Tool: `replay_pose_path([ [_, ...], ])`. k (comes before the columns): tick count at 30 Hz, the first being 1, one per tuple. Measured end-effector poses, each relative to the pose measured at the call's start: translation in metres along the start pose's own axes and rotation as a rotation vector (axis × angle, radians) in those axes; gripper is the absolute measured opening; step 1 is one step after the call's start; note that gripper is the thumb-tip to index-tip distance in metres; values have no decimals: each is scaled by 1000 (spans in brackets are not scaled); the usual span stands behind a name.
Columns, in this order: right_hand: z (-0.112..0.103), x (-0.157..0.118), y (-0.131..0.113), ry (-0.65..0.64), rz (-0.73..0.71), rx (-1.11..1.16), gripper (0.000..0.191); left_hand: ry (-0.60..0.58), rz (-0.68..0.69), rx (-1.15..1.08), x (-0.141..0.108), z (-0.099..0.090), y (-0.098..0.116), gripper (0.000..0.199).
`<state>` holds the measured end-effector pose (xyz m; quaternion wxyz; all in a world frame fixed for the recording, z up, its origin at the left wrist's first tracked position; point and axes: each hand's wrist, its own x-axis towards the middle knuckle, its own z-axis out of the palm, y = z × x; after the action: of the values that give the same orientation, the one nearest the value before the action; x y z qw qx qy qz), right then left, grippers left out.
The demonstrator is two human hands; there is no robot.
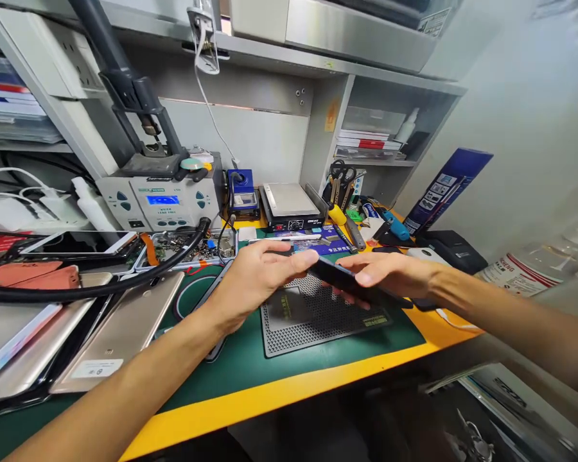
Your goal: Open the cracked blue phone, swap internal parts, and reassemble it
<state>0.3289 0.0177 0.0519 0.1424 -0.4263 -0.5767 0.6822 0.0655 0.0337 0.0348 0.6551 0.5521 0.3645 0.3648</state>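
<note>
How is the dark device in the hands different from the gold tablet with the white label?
The dark device is tilted between the left hand and right hand; the gold tablet rests back side up. The gold tablet looks larger than the dark device. Both look slab-like.

On the far left, the grey station [166, 199] reads "QUICK" and "LEAD FREE" under its lit display. Nearer, the gold tablet [130, 321] bears the "mi" logo. At right, the clear bottle's label [517, 274] seems to end in "CHENG", though blur makes that uncertain. The far blue sheet [325, 240] shows Chinese characters, including "专注".
</note>
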Motion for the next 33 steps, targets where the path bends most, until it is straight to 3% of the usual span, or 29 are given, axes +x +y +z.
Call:
replay_pose_path([
  [3,-7,2,1,-73,64,142,59,-55,-32,-92,-1,-6,2,45],
  [7,-15,8,5,-172,110,294,71,-32,-62,-182,-1,-12,-1,34],
  [14,-19,13,9,-260,96,409,73,18,-97,-247,2,-13,-3,31],
  [24,-20,15,10,-245,150,446,73,58,-174,-280,2,-11,-1,33],
  [33,-14,10,7,-179,153,314,68,58,-201,-289,1,-12,-1,41],
])
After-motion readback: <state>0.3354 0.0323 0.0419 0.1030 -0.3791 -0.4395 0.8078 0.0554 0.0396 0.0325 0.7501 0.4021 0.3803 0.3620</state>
